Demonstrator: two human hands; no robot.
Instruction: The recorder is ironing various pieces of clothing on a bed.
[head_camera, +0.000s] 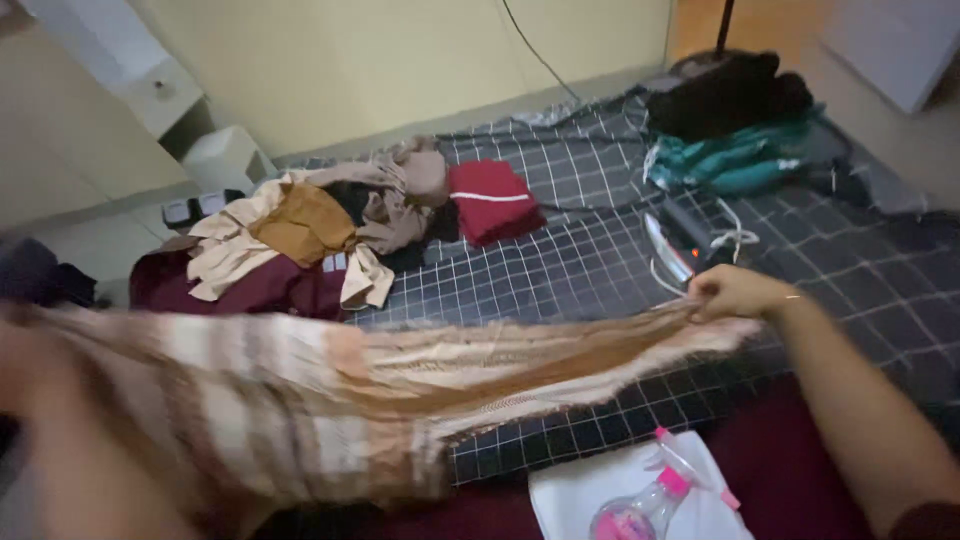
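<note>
We hold a striped beige and brown cloth (400, 375) stretched out between our two hands above the bed. Our right hand (735, 292) has its fingers (712, 300) pinched together on one end of the cloth, where the fabric gathers into a narrow bunch. Our left hand (30, 370) is at the other, wider end, but it is blurred and partly covered by the cloth, so we cannot tell how its fingers sit.

Under the cloth lies a dark checked sheet (560, 260) with white grid lines. Just beyond our right fingers, further from us, there is an iron (675, 240) with a white cord (735, 238) beside it. Further out in the same direction sits a heap of teal clothes (740, 160) with a black garment (725, 95) on top. Between the two hands and further away from us we see a folded red garment (490, 200), and beside it, toward our left fingers, a loose pile of beige and mustard clothes (320, 225) resting on something maroon (230, 285). Nearer to us than our right fingers, a pink spray bottle (645, 505) lies on a white cloth (580, 495)
</note>
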